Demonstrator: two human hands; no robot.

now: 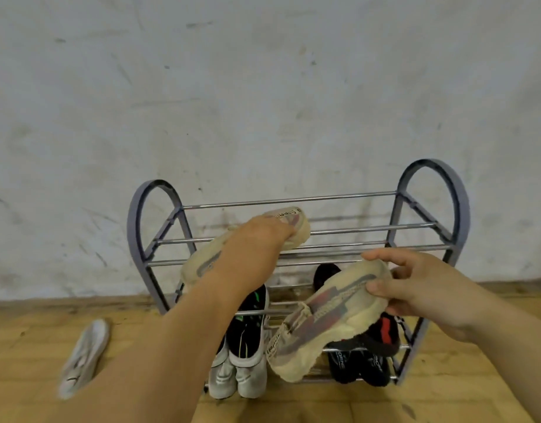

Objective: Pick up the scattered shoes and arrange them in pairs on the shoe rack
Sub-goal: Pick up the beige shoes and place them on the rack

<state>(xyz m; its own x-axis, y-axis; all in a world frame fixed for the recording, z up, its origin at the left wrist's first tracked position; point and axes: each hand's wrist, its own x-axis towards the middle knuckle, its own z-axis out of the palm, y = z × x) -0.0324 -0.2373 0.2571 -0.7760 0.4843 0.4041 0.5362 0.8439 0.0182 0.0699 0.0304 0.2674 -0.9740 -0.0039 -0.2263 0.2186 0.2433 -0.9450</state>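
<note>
1 beige shoe point(202, 264) is at the top rails of the rack point(459, 209), gripped by the left hand point(257, 239). Its mate point(324, 319) hangs lower, pinched at one end by the right hand point(421, 288). I'd lay the 2 side by side, facing alike, flat across the rails.

I see whitish wall point(263, 87) filling upper half of view. Paint scuffed, with dark scrapes and grey smudges all over, grimier toward bottom. Below it, wooden floor point(34, 346): yellow-brown planks, worn, few dark specks. Darker brown strip point(64, 302) runs along foot of wall where it meets floor. I note dark smear point(408, 409) on plank near bottom right.
</note>
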